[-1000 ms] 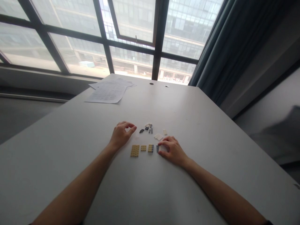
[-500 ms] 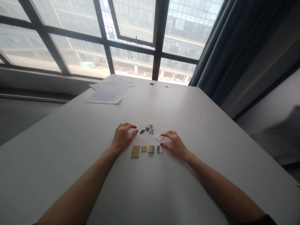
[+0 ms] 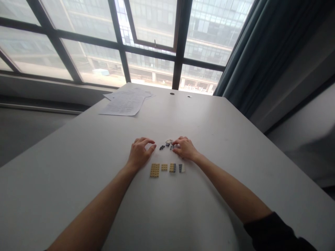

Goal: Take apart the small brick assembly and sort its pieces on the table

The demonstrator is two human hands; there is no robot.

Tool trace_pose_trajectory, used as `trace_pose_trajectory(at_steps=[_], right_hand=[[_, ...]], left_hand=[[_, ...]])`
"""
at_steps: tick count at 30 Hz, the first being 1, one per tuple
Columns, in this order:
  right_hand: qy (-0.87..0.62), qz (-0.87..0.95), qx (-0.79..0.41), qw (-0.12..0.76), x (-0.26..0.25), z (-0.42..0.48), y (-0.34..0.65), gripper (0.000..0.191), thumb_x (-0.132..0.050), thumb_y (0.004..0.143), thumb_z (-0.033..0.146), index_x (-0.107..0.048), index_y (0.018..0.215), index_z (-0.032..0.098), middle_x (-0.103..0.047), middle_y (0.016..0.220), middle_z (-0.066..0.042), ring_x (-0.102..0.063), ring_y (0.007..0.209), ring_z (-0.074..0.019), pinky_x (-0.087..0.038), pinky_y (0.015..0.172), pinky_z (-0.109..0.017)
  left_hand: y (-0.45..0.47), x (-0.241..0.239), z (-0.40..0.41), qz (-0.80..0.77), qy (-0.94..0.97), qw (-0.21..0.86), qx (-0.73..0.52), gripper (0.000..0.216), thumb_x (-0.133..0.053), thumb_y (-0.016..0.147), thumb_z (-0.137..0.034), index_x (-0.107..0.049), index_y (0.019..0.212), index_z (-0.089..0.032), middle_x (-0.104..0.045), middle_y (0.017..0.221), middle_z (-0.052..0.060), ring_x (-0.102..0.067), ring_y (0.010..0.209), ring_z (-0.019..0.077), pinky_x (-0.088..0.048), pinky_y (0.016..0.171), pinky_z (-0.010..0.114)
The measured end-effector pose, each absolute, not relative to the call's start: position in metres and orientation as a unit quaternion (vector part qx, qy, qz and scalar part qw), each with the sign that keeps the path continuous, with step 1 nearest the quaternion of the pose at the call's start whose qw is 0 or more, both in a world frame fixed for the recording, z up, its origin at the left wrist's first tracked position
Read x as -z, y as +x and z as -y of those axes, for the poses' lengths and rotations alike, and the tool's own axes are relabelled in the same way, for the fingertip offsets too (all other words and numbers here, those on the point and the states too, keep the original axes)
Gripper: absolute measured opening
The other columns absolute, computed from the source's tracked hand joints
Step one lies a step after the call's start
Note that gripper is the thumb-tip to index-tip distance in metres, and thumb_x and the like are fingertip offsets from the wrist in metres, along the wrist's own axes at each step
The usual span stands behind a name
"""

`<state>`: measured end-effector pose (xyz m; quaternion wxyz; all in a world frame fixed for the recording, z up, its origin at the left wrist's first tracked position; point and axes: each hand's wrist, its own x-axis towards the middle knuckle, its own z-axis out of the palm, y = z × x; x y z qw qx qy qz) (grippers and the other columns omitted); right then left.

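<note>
A row of small flat bricks lies on the grey table (image 3: 235, 139): a large tan plate (image 3: 154, 170), a smaller tan plate (image 3: 164, 167), a tan-and-grey piece (image 3: 172, 167) and a grey-and-white piece (image 3: 181, 168). Behind them sits a loose cluster of tiny dark and pale pieces (image 3: 165, 144). My left hand (image 3: 140, 152) rests on the table left of the cluster, fingers curled loosely with nothing in them. My right hand (image 3: 184, 148) lies at the cluster's right edge, fingertips bent down onto the small pieces; whether it grips one is hidden.
Printed paper sheets (image 3: 124, 103) lie at the table's far left, near the window. Two small dark spots (image 3: 172, 93) mark the far edge. A dark curtain (image 3: 251, 59) hangs at the right, and the table's right edge drops off beside a wall.
My right hand has moved from beside the brick row forward and left to the cluster of small pieces, covering the white pieces. My left hand has barely shifted.
</note>
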<state>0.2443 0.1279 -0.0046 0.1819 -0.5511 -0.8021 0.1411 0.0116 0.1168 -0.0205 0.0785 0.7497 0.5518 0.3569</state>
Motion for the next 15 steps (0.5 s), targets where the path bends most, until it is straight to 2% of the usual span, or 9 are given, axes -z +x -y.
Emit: trace_pose_trajectory(at_steps=[4,8,11,15], right_hand=[[-0.545,0.781,-0.188,0.240,-0.001,-0.121,0.253,0.021,-0.069,0.076,0.023,-0.069,0.097,0.019,-0.063,0.102,-0.008,-0.053,0.101,-0.0217,-0.040,0.092,-0.038],[-0.497,0.645,-0.436,0.383,-0.006,-0.101,0.272,0.033,-0.062,0.082,0.040,-0.065,0.105,0.018,-0.065,0.099,-0.007,-0.059,0.086,-0.0169,-0.046,0.077,-0.030],[-0.443,0.538,-0.565,0.441,-0.007,-0.081,0.286,0.044,-0.051,0.086,0.055,-0.063,0.110,0.020,-0.065,0.105,-0.008,-0.061,0.086,-0.0170,-0.047,0.072,-0.030],[-0.428,0.526,-0.581,0.450,-0.009,-0.061,0.294,0.047,-0.044,0.088,0.058,-0.062,0.109,0.020,-0.065,0.105,-0.009,-0.061,0.085,-0.0174,-0.048,0.072,-0.031]], left_hand=[[0.011,0.020,-0.117,-0.547,0.753,0.074,-0.358,0.024,-0.054,0.082,-0.039,-0.068,0.087,-0.021,-0.066,0.096,0.006,-0.055,0.096,0.0239,-0.041,0.092,0.039],[0.012,0.019,-0.116,-0.548,0.754,0.071,-0.354,0.023,-0.053,0.082,-0.039,-0.067,0.085,-0.022,-0.066,0.095,0.005,-0.055,0.096,0.0237,-0.041,0.092,0.038],[0.013,0.017,-0.116,-0.548,0.755,0.071,-0.352,0.023,-0.052,0.082,-0.040,-0.067,0.085,-0.022,-0.066,0.096,0.005,-0.055,0.096,0.0240,-0.041,0.092,0.039],[0.013,0.018,-0.114,-0.548,0.757,0.067,-0.350,0.024,-0.052,0.082,-0.040,-0.067,0.085,-0.022,-0.067,0.096,0.005,-0.054,0.095,0.0241,-0.041,0.092,0.039]])
